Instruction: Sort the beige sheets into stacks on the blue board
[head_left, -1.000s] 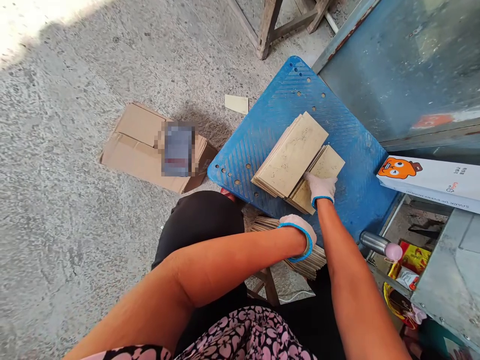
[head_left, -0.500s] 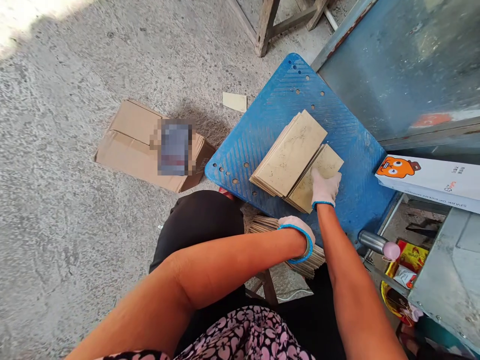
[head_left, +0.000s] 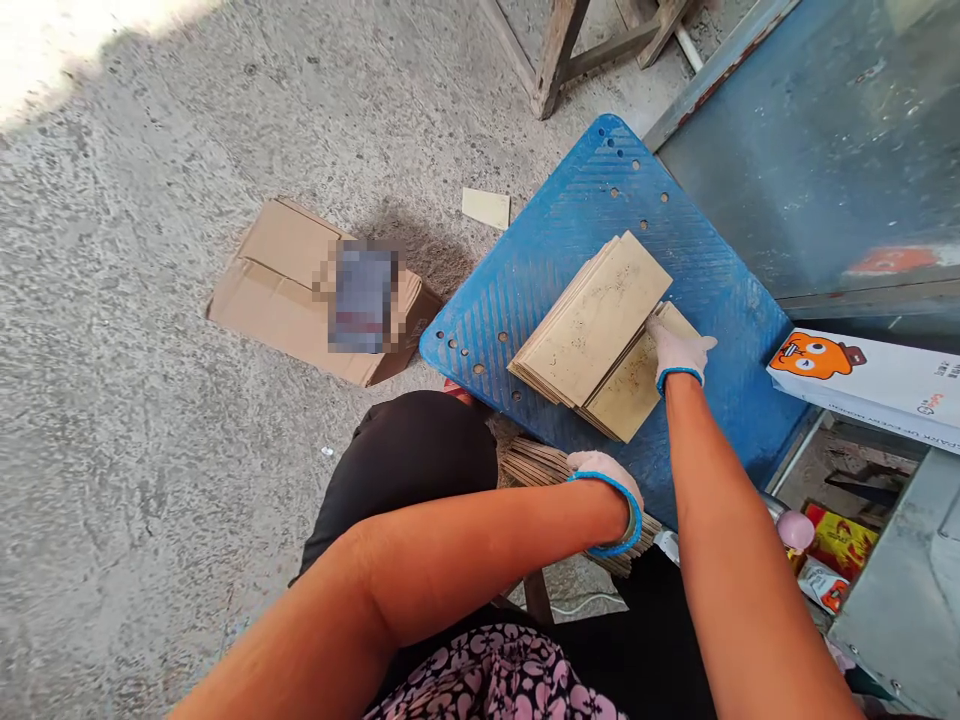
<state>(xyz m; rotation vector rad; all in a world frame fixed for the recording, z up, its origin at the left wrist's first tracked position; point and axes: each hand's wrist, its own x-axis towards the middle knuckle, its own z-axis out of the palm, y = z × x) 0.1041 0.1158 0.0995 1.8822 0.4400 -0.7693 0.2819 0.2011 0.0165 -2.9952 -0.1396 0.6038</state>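
Observation:
Both my hands wear pale gloves with blue cuffs. My right hand [head_left: 681, 352] lies over the right-hand stack of thin tan rectangular sheets [head_left: 624, 392], its thumb spread out to the right and its other fingers at the stack's upper part. A taller stack of the same sheets [head_left: 604, 312] stands right beside it, both on a blue plastic board [head_left: 555, 215]. Nearer my body, my left hand [head_left: 609, 474] rests at a row of similar sheets seen edge-on [head_left: 534, 462]. My forearm and wrist cover much of that row, and the left fingers are mostly hidden.
A cardboard box [head_left: 274, 300] with a blurred-out item on top lies on the concrete floor to the left. One loose sheet [head_left: 486, 208] is beside the board. On the right are a white printed box [head_left: 870, 385], a metal cabinet [head_left: 907, 560] and a pink-lidded bottle [head_left: 795, 530].
My right hand has moved up and right over the right-hand stack, baring more of its lower part. My left hand stays at the edge-on sheets. The whole view has shifted slightly.

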